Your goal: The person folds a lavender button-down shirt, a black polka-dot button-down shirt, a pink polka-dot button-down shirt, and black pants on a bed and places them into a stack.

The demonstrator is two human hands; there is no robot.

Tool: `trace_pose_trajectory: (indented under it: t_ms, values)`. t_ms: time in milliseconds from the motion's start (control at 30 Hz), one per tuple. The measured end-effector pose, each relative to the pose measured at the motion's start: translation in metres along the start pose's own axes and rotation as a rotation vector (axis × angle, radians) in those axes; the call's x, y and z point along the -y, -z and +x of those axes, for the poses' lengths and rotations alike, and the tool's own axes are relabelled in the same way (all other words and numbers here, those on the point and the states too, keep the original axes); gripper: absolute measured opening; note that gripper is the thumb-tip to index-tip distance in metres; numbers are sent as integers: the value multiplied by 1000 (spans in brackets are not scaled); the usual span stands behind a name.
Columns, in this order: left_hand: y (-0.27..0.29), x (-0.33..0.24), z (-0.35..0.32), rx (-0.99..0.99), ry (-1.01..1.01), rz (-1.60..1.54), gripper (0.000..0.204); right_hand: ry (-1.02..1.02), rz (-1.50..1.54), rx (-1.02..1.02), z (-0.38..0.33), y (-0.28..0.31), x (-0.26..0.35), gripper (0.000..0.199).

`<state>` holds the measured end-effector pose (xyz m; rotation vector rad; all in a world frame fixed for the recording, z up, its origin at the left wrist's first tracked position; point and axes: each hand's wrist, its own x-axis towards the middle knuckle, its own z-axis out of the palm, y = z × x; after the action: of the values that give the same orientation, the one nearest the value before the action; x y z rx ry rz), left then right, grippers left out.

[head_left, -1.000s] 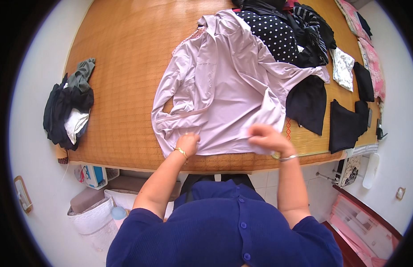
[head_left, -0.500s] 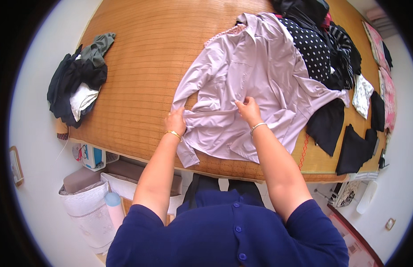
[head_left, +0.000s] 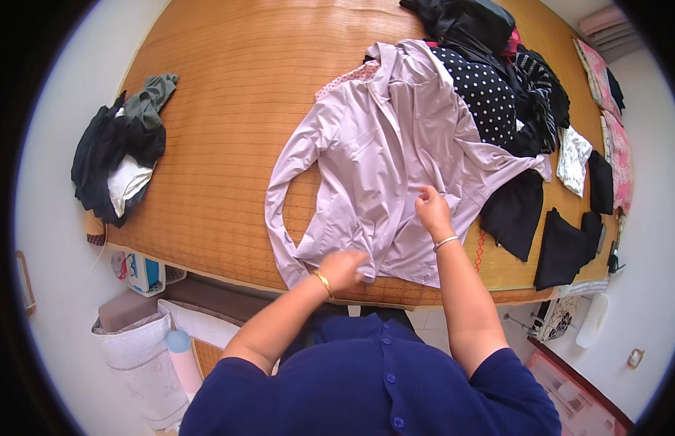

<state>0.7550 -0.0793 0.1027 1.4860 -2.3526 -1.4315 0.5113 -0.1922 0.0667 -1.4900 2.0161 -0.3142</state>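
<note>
A pale lilac jacket (head_left: 348, 156) lies spread on the woven mat, its front loosely parted and its hem toward me. My left hand (head_left: 342, 271), with a gold bracelet on the wrist, is at the jacket's lower front edge. Motion smears its fingers, so their grip is unclear. Over the right front panel, my right hand (head_left: 433, 211), wearing a silver bangle, is closed, thumb and forefinger together at the fabric. The jacket's left sleeve (head_left: 276, 211) curves down along its side toward the mat's near edge. The other sleeve (head_left: 523, 167) stretches right over dark clothing.
The brown mat (head_left: 214, 145) covers the bed. A heap of dark, grey and white clothes (head_left: 116, 152) sits at left. At right are polka-dot fabric (head_left: 479, 94), a black bag-like item (head_left: 468, 29), folded black garments (head_left: 566, 247) and a white patterned cloth (head_left: 574, 161).
My left hand has left the sleeve and moved right to the front hem. My right hand has shifted right and nearer me. The jacket's left front lies flatter, its sleeve more apart from the body.
</note>
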Motion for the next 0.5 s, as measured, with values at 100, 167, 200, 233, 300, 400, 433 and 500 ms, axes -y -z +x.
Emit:
trace_pose_trajectory:
  t_ms: [100, 167, 200, 233, 300, 400, 433, 500]
  values:
    - [40, 25, 49, -292, 118, -97, 23, 110, 120, -75, 16, 19, 8, 24]
    - [72, 52, 89, -527, 121, -119, 23, 225, 188, -205, 37, 28, 22, 21]
    - [92, 57, 110, -607, 107, -72, 24, 233, 240, -222, 49, 34, 30, 21]
    - [113, 58, 130, -688, 93, -27, 26, 227, 239, -225, 64, 42, 35, 21]
    - [151, 56, 173, -759, 136, 29, 29, 336, 174, -450, 99, 62, 49, 25]
    - [191, 82, 249, -957, 12, 179, 33, 336, 216, -601, 158, 80, 77, 37]
    - [194, 85, 269, -1002, 26, 195, 27, 331, 212, -599, 176, 81, 71, 37]
    - [196, 91, 293, -1015, 59, 205, 22, 260, 52, -363, 196, 78, 69, 32]
